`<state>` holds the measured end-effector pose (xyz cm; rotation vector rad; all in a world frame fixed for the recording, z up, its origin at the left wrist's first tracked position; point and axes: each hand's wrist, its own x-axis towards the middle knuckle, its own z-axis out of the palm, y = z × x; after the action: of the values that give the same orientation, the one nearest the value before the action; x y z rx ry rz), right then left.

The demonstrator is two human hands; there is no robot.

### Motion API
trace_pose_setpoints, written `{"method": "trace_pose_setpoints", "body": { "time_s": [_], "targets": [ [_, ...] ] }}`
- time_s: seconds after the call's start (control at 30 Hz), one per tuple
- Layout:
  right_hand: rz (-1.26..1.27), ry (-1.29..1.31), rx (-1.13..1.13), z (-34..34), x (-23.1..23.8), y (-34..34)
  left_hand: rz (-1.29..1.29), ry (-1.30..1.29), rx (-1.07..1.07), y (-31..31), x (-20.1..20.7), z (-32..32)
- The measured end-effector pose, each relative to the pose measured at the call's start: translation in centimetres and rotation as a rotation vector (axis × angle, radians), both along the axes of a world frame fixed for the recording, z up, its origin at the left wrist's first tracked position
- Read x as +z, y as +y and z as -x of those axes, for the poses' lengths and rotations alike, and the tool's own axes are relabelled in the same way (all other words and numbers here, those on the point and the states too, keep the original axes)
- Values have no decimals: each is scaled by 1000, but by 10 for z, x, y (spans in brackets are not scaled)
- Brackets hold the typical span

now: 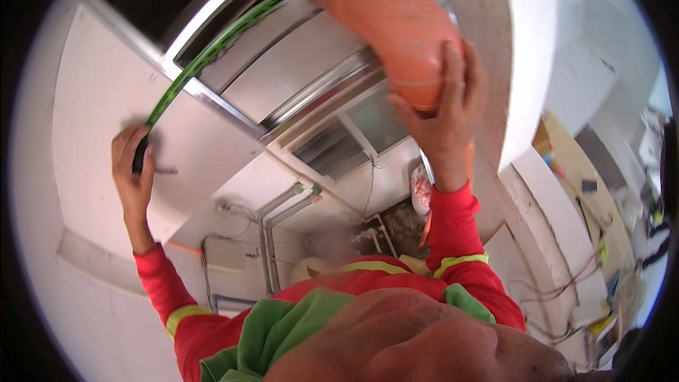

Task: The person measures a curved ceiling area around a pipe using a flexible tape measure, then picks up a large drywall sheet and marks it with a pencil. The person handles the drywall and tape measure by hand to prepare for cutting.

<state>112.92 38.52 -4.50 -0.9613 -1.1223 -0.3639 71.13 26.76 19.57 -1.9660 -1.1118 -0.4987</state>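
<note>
My left hand [132, 170], out at the left, is closed around the black end of a long, narrow green strip [226, 37]. From there the strip rises in a curve to the right, its far end overlapping the upper part of a thick orange pipe [392, 21]. I cannot make out what kind of tool the strip belongs to. My right hand [453, 113] wraps its fingers and thumb around the lower end of that pipe. The pipe bends, and its upper end is partly blurred. Whether strip and pipe touch is unclear.
A pale wall with a metal-framed window [212, 7] lies close beyond my hands. Below are grey conduits [267, 247], loose cables and a smaller window [346, 141]. A white pillar [530, 49] stands at right, near a cluttered wooden board [576, 177]. A red-and-white sack [421, 187] sits low down.
</note>
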Motion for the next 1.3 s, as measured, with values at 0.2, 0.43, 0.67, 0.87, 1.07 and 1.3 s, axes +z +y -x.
{"method": "trace_pose_setpoints", "body": {
  "time_s": [0.2, 0.43, 0.67, 0.87, 1.07, 1.3],
  "targets": [
    [-31, -20, -12, 0, 8, -2, -64, -12, 25, 1, -8, -3],
    [30, -16, -2, 6, 18, -15, -130, -74, 38, -2, -38, -9],
    [28, -53, -47, 1, 10, -10, -87, -86, -38, 4, -49, -3],
    [-21, -33, -30, 1, 2, 2, -62, -103, -25, 6, -48, -3],
    [7, -13, -50, 1, 2, 1, -4, -123, -29, 5, -44, -3],
    [-11, -26, -62, -2, 2, 4, 27, -120, -32, 3, -43, 2]
  ]
}}
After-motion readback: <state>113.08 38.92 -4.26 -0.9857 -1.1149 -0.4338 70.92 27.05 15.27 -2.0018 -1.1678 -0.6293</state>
